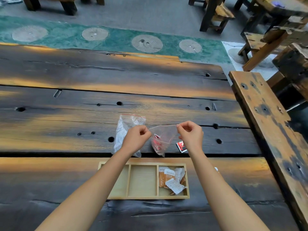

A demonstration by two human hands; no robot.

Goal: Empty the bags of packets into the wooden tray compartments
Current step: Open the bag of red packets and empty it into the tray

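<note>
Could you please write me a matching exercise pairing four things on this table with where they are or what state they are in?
Things:
1. bag with red packets
2. crumpled clear bag
3. middle tray compartment
4. right tray compartment

States:
A. holds brown and white packets
B. held up at its top edge by both hands
C. has nothing in it
D. lies on the table behind the left hand

Pairs: 1-B, 2-D, 3-C, 4-A

The dark plank table [66, 124] bears a wooden tray [143, 197], an apparently empty clear bag [123, 130] and a red packet [181, 145].
</note>
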